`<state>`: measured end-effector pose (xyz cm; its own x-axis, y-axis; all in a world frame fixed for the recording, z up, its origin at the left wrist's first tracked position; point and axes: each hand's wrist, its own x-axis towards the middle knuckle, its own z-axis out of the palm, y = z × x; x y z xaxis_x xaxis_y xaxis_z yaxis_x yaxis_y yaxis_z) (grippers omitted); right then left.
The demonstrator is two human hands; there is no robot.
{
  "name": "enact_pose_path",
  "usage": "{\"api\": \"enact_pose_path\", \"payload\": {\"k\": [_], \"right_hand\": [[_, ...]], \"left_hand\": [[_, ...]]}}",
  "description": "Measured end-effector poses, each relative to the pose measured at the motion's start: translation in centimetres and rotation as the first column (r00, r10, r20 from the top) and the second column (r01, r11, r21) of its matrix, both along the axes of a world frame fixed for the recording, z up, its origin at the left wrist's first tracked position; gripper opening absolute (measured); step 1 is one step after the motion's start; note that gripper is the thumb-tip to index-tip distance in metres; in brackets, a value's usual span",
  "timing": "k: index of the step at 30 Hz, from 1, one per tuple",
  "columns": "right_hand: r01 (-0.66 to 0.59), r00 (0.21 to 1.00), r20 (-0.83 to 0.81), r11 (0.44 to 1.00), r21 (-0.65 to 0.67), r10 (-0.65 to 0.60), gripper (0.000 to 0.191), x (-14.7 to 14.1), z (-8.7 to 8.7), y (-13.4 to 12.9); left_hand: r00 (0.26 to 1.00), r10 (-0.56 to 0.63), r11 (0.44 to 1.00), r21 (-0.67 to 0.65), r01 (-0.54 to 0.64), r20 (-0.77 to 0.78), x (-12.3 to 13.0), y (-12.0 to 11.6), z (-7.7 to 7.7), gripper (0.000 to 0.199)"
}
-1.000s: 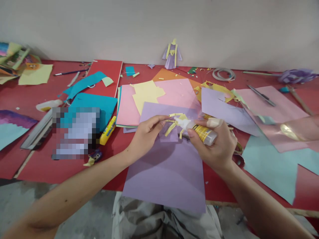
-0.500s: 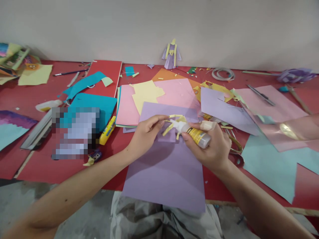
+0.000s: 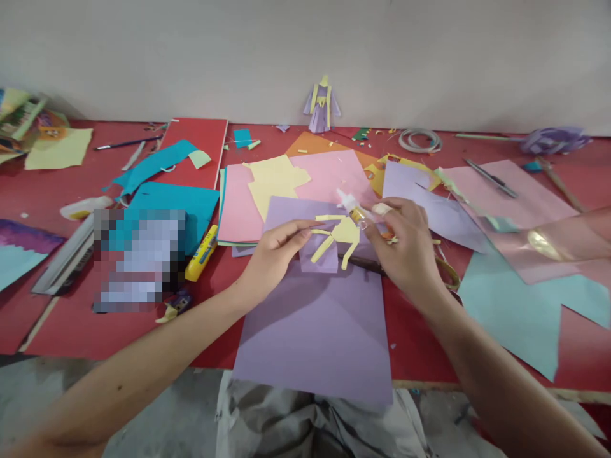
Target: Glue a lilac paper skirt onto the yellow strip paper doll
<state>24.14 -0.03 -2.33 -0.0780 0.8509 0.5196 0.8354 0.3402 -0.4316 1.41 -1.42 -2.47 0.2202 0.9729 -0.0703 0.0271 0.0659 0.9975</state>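
Note:
My left hand [image 3: 277, 251] is closed in a pinch on the left end of a pale yellow paper cutout [image 3: 346, 230], a small figure shape with thin limbs. Below the cutout lies a small light purple paper piece [image 3: 321, 261], on a large purple sheet [image 3: 312, 337]. My right hand [image 3: 408, 238] is wrapped round a glue bottle [image 3: 356, 216] with a white nozzle. The nozzle points up and left, above the cutout and apart from it. Most of the bottle is hidden by my fingers. A dark slim object [image 3: 365, 264] lies under the right hand.
A paper doll [image 3: 322, 105] leans on the wall. Left are a yellow glue stick [image 3: 201, 253], a blurred-out phone [image 3: 143, 254] and teal paper [image 3: 167, 194]. Right are a cutter knife [image 3: 491, 178], pale blue paper [image 3: 515, 318] and another person's forearm [image 3: 592, 238].
My right hand has tilted and raised the glue bottle, so the nozzle has left the cutout and points upward. More of the yellow cutout shows. My left hand keeps its pinch.

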Motion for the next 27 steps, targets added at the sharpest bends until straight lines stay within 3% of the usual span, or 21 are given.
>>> {"api": "enact_pose_path", "payload": {"k": [2, 4, 7, 9, 14, 19, 24, 27], "right_hand": [[-0.077, 0.99, -0.114, 0.996, 0.041, 0.081, 0.021, -0.4, 0.4, -0.6], [-0.196, 0.946, -0.272, 0.979, -0.055, 0.175, 0.021, -1.0, 0.8, -1.3], [-0.359, 0.802, -0.578, 0.893, -0.27, 0.147, 0.025, -1.8, 0.9, -2.0], [-0.425, 0.716, -0.692, 0.846, -0.323, 0.095, 0.027, -2.2, 0.7, -2.0], [-0.461, 0.65, -0.76, 0.805, -0.374, 0.02, 0.02, -2.6, 0.5, -1.8], [-0.467, 0.62, -0.784, 0.804, -0.368, 0.001, 0.019, -2.5, 0.4, -1.8], [-0.445, 0.66, -0.752, 0.804, -0.396, -0.005, 0.02, -2.5, 0.7, -1.7], [-0.447, 0.645, -0.764, 0.804, -0.392, -0.014, 0.019, -2.6, 0.7, -1.7]], "left_hand": [[0.999, -0.01, 1.0, -0.001, 0.01, 0.043, 0.0, 0.0, 0.0, 0.026], [0.999, -0.022, 1.0, 0.0, 0.022, 0.05, 0.0, 0.1, 0.0, 0.027], [0.999, -0.029, 1.0, 0.002, 0.029, -0.02, 0.1, 0.2, 0.1, 0.029], [0.997, -0.028, 0.999, 0.023, 0.029, -0.072, 0.1, 0.3, 0.1, 0.027], [0.993, -0.043, 0.996, 0.073, 0.051, -0.108, 0.2, 0.2, 0.2, 0.024], [0.981, -0.051, 0.992, 0.107, 0.072, -0.19, 0.2, 0.0, 0.4, 0.026], [0.962, -0.089, 0.982, 0.14, 0.129, -0.259, 0.2, 0.0, 0.5, 0.028], [0.955, -0.107, 0.976, 0.152, 0.154, -0.275, 0.2, 0.0, 0.6, 0.029]]}}
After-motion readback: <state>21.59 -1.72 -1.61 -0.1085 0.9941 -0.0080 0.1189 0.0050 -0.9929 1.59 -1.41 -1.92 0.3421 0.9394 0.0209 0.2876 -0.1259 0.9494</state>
